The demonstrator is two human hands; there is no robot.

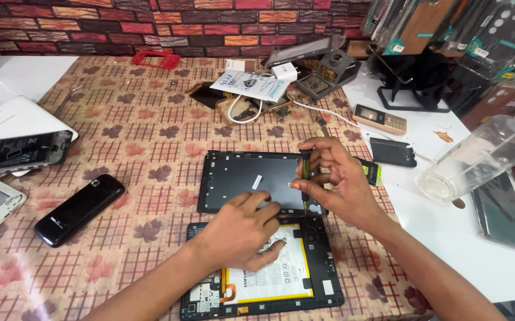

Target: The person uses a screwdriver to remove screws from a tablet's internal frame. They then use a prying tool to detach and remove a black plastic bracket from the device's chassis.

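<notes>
Black screwdriver [305, 172] in right hand [334, 181], left hand [242, 229] on tablet [323, 279]

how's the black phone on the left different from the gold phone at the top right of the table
The black phone lies on the patterned cloth, left of the left hand; the gold phone lies on the white surface beyond the right hand. The black phone shows a plain glossy side with no keys in sight; the gold phone shows a small screen and keypad. The black phone looks larger, though it is nearer the camera. Both are slim bar phones lying flat at a slant.
</notes>
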